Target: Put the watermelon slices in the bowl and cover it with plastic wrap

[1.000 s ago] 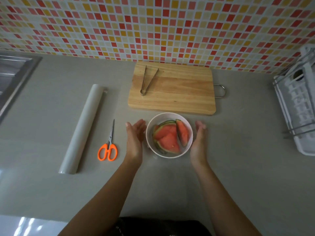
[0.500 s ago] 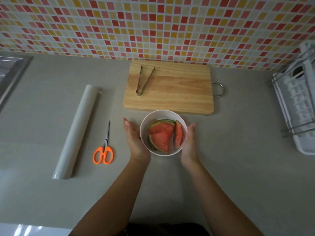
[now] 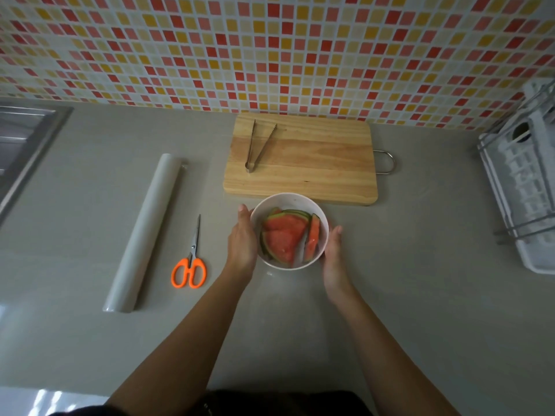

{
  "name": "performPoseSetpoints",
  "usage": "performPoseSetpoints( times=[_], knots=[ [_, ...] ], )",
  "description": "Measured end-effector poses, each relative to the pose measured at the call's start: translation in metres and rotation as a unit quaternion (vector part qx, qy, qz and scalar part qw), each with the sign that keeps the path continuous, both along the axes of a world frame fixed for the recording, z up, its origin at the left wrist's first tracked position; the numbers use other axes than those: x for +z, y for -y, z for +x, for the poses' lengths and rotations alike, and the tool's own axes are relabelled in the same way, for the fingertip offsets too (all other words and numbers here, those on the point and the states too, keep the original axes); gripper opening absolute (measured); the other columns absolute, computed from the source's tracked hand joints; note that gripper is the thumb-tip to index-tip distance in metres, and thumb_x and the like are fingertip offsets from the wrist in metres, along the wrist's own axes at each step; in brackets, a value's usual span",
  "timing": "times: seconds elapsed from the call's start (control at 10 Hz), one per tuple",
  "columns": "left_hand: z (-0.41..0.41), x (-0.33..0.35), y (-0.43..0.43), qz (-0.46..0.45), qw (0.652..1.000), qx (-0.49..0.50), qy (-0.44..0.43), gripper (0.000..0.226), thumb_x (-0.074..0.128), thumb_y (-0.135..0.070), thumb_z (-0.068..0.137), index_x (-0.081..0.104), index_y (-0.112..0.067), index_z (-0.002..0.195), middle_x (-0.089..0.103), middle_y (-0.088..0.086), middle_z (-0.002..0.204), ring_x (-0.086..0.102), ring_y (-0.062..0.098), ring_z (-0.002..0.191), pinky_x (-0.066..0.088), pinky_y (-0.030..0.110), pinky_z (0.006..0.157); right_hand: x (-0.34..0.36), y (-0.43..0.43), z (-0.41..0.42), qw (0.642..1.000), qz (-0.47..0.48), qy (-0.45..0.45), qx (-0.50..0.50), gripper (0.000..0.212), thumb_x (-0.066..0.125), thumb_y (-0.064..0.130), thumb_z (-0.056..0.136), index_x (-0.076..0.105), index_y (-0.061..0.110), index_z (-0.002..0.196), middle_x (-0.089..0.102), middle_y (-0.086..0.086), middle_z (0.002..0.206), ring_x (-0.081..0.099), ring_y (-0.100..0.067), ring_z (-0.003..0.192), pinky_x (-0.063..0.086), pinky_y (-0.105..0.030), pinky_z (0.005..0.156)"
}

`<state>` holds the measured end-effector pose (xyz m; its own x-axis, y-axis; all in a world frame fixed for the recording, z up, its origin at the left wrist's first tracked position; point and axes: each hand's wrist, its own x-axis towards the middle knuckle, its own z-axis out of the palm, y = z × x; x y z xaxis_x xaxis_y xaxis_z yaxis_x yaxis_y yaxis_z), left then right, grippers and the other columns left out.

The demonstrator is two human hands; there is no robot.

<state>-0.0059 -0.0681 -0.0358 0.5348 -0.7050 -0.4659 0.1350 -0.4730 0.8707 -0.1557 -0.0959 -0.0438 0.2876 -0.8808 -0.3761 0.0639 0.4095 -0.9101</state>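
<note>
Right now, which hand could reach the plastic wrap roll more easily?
Left. The left hand and right hand both rest against the bowl, but the roll lies on the left, beyond the scissors; the right would have to cross the bowl.

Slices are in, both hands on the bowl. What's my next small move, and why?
Probably free the left hand and reach for the roll lying left of the scissors. The slices sit in the bowl, and I see no clear wrap over it, though a pale streak might be glare on film.
</note>
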Motion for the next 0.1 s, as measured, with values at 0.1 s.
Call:
performPoseSetpoints(
  times=[0.1],
  knots=[
    [-0.0004, 0.0057, -0.0002, 0.017, 1.000, 0.007, 0.011, 0.066, 0.013, -0.055, 0.098, 0.057, -0.018, 0.131, 0.058, 0.014, 0.131, 0.052, 0.029, 0.123, 0.037, 0.045, 0.109, 0.0006, 0.0032, -0.0031, 1.000, -0.003, -0.010, -0.001, 0.055, 0.009, 0.048, 0.096, 0.060, 0.030, 0.108, 0.063, 0.016, 0.111, 0.054, 0.011, 0.107, 0.040, -0.006, 0.087]
  ],
)
